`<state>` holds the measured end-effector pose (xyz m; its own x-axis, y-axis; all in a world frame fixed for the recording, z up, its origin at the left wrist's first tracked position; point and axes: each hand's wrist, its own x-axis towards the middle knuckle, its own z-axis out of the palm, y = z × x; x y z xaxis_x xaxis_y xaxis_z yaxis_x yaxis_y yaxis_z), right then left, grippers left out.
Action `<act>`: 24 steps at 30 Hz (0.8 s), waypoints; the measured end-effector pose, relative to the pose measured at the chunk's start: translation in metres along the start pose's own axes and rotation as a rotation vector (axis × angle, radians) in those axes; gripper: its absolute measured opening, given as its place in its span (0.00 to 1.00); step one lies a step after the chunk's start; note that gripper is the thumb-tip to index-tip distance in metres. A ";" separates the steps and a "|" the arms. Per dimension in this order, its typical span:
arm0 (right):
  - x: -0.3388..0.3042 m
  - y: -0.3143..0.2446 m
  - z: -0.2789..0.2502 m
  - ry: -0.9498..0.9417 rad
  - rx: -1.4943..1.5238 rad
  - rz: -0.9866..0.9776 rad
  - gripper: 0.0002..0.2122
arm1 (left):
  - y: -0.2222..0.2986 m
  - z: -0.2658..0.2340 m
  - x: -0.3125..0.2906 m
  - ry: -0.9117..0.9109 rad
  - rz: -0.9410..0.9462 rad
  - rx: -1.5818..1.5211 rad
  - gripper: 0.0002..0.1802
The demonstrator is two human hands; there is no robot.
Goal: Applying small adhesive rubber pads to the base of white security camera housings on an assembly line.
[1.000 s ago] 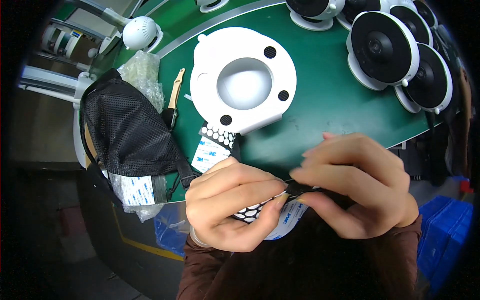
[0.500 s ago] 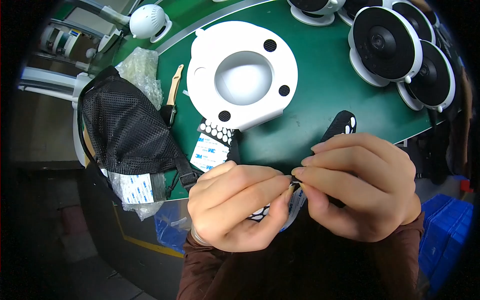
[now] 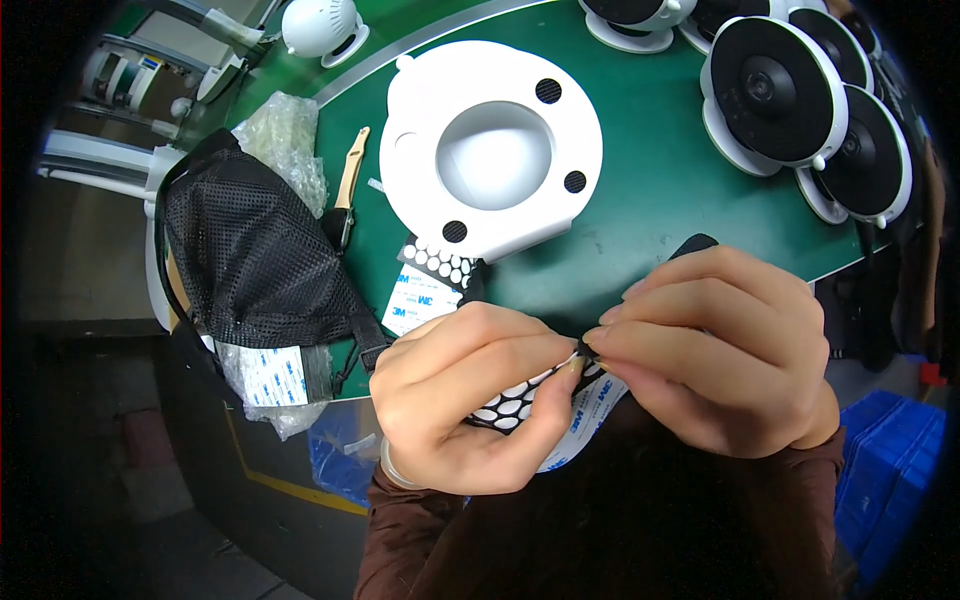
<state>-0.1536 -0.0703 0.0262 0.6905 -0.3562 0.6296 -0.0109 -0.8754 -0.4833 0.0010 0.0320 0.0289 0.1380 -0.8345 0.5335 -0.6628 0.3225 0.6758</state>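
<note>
In front of me, my left hand (image 3: 470, 400) pinches a sheet of adhesive pads (image 3: 505, 408), black with rows of white dots and a printed white backing strip. The fingertips of my right hand (image 3: 730, 350) meet the left ones, closed on a small black pad (image 3: 587, 348) at the sheet's edge. Whether the pad is fully off the sheet is hidden by my fingers. Beyond my hands lies a white ring-shaped housing (image 3: 415, 180) with a round hollow; three black textured round pads sit on its face. A black strip (image 3: 695, 243) is partly covered by my right hand.
At left, a black mesh bag (image 3: 250, 250) lies beside bubble wrap (image 3: 280, 140) and a watch with a tan strap (image 3: 350, 180). Another dotted pad sheet (image 3: 420, 300) lies by the housing. Several white devices with black round fronts (image 3: 775, 95) stand back right. Blue crates (image 3: 890, 450) sit lower right.
My hands have shifted slightly up, and the right hand covers more of the black strip. More of the dotted sheet and its backing now shows below my fingers.
</note>
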 end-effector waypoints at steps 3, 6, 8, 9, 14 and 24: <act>0.002 0.002 0.000 -0.014 -0.053 -0.080 0.09 | 0.000 0.000 0.001 -0.009 -0.010 -0.001 0.08; 0.004 0.006 0.001 -0.020 -0.026 -0.079 0.08 | -0.002 -0.001 0.000 -0.007 -0.007 -0.011 0.08; 0.007 0.008 0.001 -0.045 0.049 -0.063 0.07 | -0.002 -0.003 0.000 -0.031 -0.026 -0.022 0.08; 0.008 0.010 0.001 -0.045 0.048 -0.065 0.07 | -0.002 -0.004 0.000 -0.057 -0.043 -0.035 0.08; 0.012 0.010 -0.004 -0.022 0.343 0.211 0.06 | 0.002 -0.005 0.004 -0.136 -0.083 -0.084 0.11; 0.006 0.003 0.000 0.091 -0.011 -0.042 0.11 | 0.003 0.004 -0.002 0.003 -0.188 -0.107 0.12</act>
<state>-0.1497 -0.0752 0.0282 0.6222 -0.3470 0.7018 0.0085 -0.8934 -0.4492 -0.0043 0.0330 0.0276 0.2538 -0.8831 0.3946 -0.5431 0.2075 0.8136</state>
